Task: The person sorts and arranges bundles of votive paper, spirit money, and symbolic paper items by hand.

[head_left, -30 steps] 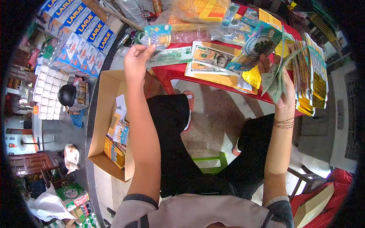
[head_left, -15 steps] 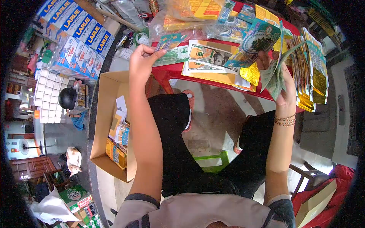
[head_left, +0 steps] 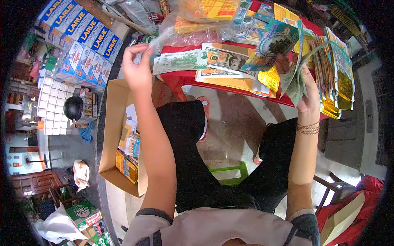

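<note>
The right hand [head_left: 305,92] is clamped on a fanned bundle of paper notes [head_left: 296,78], fingers curled round its lower edge, thumb pressed on the near face — the bundle stands tilted above the right end of the red table [head_left: 184,78]. I cannot count the notes in it; they overlap too closely. The left hand [head_left: 137,67] is raised off the table's left end, its fingertips [head_left: 139,48] pinched together on something thin and pale, too blurred to name. Just right of that hand one green note [head_left: 178,61] lies flat on the table, touching a dollar-style sheet [head_left: 225,59] beside it. Far behind them sits a clear plastic bag [head_left: 197,20] of yellow paper. On the floor at left stands one open cardboard box [head_left: 111,135] — packets inside, too jumbled to count.
</note>
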`<state>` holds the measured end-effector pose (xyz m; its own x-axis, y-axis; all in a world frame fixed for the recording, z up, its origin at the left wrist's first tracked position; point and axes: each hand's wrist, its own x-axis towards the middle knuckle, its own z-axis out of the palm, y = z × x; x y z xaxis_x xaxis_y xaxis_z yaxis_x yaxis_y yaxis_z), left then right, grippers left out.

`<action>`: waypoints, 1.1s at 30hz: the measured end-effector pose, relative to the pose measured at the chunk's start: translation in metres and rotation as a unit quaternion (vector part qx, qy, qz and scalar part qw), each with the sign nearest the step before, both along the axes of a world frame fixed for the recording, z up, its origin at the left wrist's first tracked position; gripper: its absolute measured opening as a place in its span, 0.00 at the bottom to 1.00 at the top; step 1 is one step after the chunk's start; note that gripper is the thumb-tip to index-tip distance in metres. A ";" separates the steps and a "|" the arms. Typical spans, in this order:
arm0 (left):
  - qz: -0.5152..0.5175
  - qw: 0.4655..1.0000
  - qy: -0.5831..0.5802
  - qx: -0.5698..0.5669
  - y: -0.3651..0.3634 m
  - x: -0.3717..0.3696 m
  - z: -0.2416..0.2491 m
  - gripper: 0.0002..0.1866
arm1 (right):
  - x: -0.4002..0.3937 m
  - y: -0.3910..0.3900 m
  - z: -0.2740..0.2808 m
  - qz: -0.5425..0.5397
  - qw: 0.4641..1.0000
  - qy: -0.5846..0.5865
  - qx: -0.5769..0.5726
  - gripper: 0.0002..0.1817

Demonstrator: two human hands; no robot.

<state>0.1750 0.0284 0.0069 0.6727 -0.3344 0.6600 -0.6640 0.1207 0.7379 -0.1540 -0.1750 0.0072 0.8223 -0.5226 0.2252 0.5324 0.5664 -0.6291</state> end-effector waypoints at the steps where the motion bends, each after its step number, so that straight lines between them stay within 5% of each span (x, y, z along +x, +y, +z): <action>1: 0.000 1.000 0.000 0.000 0.002 -0.005 0.010 0.07 | -0.001 0.000 0.001 -0.005 1.000 0.018 0.012 0.22; 3: 0.128 0.923 -0.341 0.122 0.008 -0.016 0.026 0.07 | 0.000 -0.001 0.001 -0.010 0.999 0.037 0.022 0.22; 9: 0.095 0.922 -0.342 0.154 0.000 -0.023 0.022 0.07 | 0.000 -0.001 0.001 -0.022 1.000 0.020 -0.011 0.22; 11: 0.069 0.991 -0.102 0.049 -0.003 -0.023 0.014 0.06 | -0.001 -0.002 0.000 -0.034 0.999 0.033 -0.025 0.21; 12: -0.008 0.999 0.007 -0.038 -0.007 -0.021 0.015 0.15 | -0.001 -0.002 0.000 -0.035 0.999 0.032 -0.024 0.21; 13: -0.008 0.999 0.007 -0.036 -0.008 -0.022 0.013 0.15 | 0.000 0.000 0.001 -0.039 0.999 0.030 -0.025 0.21; 15: -0.091 0.930 0.336 -0.119 -0.009 -0.029 0.013 0.27 | 0.000 0.001 0.001 -0.043 0.998 0.028 -0.024 0.21; 16: -0.138 0.913 0.379 -0.063 -0.003 -0.018 0.005 0.34 | 0.000 0.000 0.001 -0.047 0.998 0.041 -0.028 0.21; 19: -0.156 0.901 0.401 -0.060 -0.008 -0.020 -0.001 0.34 | -0.001 0.001 0.001 -0.045 0.998 0.045 -0.027 0.21; 27: -0.097 0.930 0.348 -0.062 -0.009 -0.026 0.001 0.32 | 0.002 0.002 0.002 -0.041 0.997 0.053 -0.026 0.21; 29: 0.014 0.997 0.066 0.027 -0.010 -0.016 -0.007 0.23 | 0.002 0.002 0.002 -0.023 0.999 0.032 -0.021 0.21; 33: 0.088 0.994 -0.054 0.022 -0.014 -0.040 0.015 0.14 | 0.001 0.000 0.000 0.008 1.000 -0.004 0.015 0.23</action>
<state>0.1352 0.0143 0.0224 0.6501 -0.2480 0.7182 -0.7471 -0.0363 0.6637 -0.1530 -0.1748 0.0072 0.8292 -0.5154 0.2162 0.5273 0.5933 -0.6082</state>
